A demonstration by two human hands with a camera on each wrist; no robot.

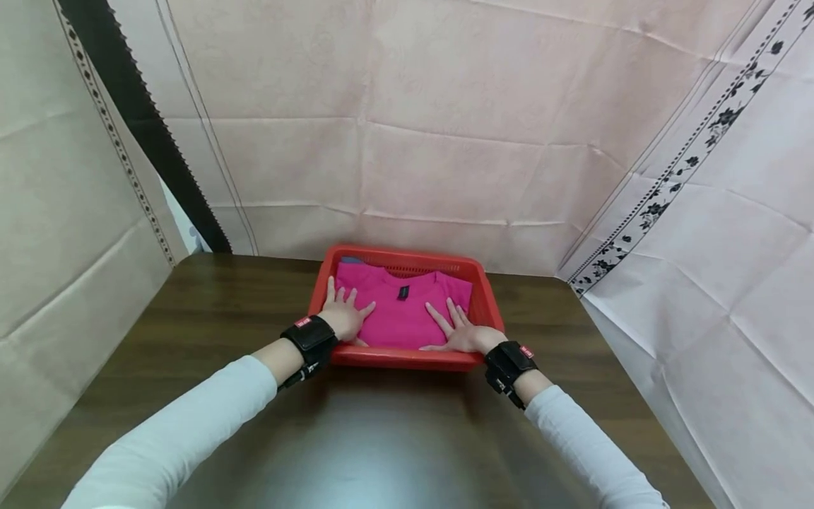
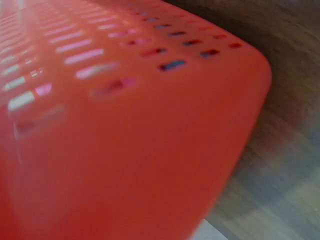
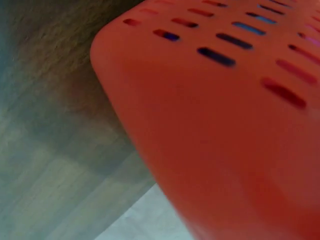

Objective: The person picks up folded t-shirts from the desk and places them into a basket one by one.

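A folded bright pink shirt (image 1: 400, 311) lies in a red plastic basket (image 1: 407, 359), its neckline and dark label toward the far side. My left hand (image 1: 343, 318) rests with spread fingers on the shirt's left part. On the right part, my right hand (image 1: 461, 334) lies the same way, fingers fanned out and pointing inward. Both wrists cross the basket's near rim. A bit of blue-grey cloth (image 1: 351, 260) shows at the far left corner, mostly hidden under the shirt. Each wrist view shows the slotted basket wall (image 2: 125, 150) close up, with no fingers visible.
The basket stands on a dark brown wooden table (image 1: 254, 297), near its far edge. Pale cloth sheets (image 1: 445, 170) hang behind and at both sides. A dark strip (image 1: 159, 127) runs down the back left.
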